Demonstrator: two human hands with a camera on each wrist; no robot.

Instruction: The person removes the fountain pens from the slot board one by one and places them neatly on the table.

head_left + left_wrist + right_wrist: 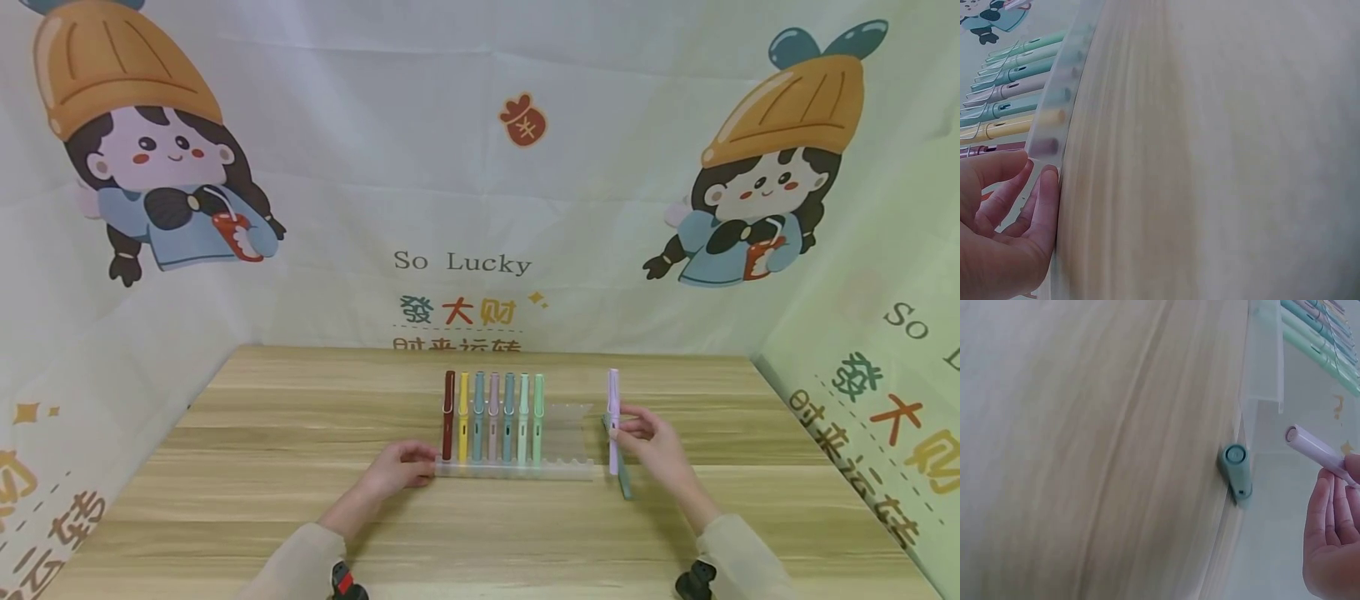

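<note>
A clear pen rack (517, 471) stands on the table and holds several capped pens in a row, from a dark red pen (449, 417) at the left to a light green pen (538, 421). My left hand (405, 464) holds the rack's left end between thumb and fingers, seen close up in the left wrist view. To the right of the rack, my right hand (652, 440) pinches a lilac pen (613, 392), upright and above the table. Below and behind it lies a teal pen (1237, 465) on the wood, partly hidden by the lilac pen in the head view.
The rack's right-hand slots (566, 463) hold no pens. Wood-grain table (315, 417) surrounds the rack, and a printed cloth (465, 192) hangs behind it and along both sides.
</note>
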